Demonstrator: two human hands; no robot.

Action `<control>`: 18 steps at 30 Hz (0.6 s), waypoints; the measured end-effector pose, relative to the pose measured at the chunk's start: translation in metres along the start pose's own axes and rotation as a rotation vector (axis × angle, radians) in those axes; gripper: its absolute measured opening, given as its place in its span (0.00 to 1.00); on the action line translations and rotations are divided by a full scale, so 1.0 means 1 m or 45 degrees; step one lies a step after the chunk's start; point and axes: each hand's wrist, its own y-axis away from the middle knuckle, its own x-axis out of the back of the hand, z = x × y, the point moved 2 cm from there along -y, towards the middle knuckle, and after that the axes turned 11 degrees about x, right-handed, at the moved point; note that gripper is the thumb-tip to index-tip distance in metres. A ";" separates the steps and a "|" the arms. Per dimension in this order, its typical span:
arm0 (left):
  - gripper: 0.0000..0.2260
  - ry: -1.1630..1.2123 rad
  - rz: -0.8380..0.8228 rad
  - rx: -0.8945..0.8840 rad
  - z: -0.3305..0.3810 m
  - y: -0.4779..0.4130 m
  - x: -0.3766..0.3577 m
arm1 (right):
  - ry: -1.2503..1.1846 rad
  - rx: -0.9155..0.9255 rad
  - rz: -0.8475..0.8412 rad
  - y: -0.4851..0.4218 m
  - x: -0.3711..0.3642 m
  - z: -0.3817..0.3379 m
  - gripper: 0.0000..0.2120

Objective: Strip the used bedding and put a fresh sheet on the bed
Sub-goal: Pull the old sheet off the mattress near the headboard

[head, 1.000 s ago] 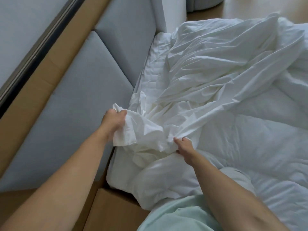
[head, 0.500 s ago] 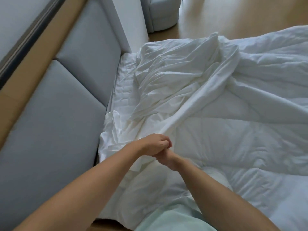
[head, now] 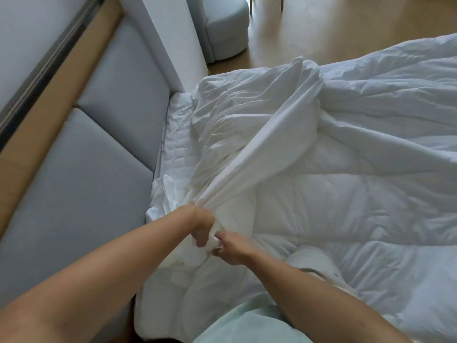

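Stripping in progress: my left hand (head: pixel 203 225) and right hand (head: pixel 234 249) both clutch the gathered used sheet (head: pixel 259 144), not yet off the bed; fresh sheet unlaid.

The person is wearing a pale mint-green garment (head: pixel 247 325), arms showing bare down to the left hand (head: pixel 201 225) and right hand (head: pixel 233 247).

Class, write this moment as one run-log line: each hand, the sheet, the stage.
left hand: grips bunched sheet | right hand: pinches sheet end | sheet: drawn taut across duvet | stage: stripping unfinished
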 end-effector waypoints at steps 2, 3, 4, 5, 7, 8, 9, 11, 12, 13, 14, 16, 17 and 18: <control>0.06 -0.106 0.116 0.053 -0.003 0.002 -0.009 | 0.044 -0.006 0.100 0.000 -0.002 0.000 0.08; 0.07 -0.182 0.174 0.094 -0.001 0.004 -0.012 | 0.032 -0.012 0.152 0.000 0.001 -0.001 0.08; 0.08 -0.257 0.239 0.117 0.004 0.005 -0.016 | 0.014 -0.009 0.193 -0.002 0.005 -0.003 0.09; 0.08 -0.294 0.303 0.113 0.010 0.004 -0.019 | -0.008 0.002 0.220 -0.004 0.010 -0.005 0.10; 0.08 -0.171 0.350 0.024 0.025 0.002 -0.027 | -0.075 0.021 0.254 -0.006 0.015 -0.008 0.12; 0.09 -0.018 0.313 -0.019 0.029 -0.001 -0.030 | -0.121 0.020 0.266 -0.004 0.015 -0.007 0.12; 0.12 0.147 0.240 -0.037 0.029 -0.002 -0.033 | -0.162 0.016 0.278 -0.002 0.012 -0.004 0.11; 0.17 0.361 0.095 -0.028 0.024 -0.001 -0.038 | -0.250 -0.001 0.300 0.003 0.007 0.003 0.04; 0.17 0.386 0.062 -0.015 0.020 0.000 -0.039 | -0.303 0.002 0.303 0.005 0.007 0.002 0.03; 0.17 0.382 0.050 -0.006 0.015 0.002 -0.039 | -0.353 0.012 0.305 0.005 0.010 0.001 0.04; 0.16 0.361 0.042 -0.006 0.011 0.003 -0.037 | -0.386 0.032 0.290 0.004 0.013 -0.002 0.05; 0.14 0.315 0.034 -0.039 0.002 0.007 -0.030 | -0.381 0.113 0.200 0.000 0.019 -0.009 0.12; 0.14 0.308 0.041 -0.052 -0.004 0.007 -0.025 | -0.356 0.131 0.141 -0.001 0.021 -0.012 0.18; 0.13 0.300 0.054 -0.056 -0.011 0.008 -0.021 | -0.338 0.147 0.092 -0.001 0.020 -0.015 0.19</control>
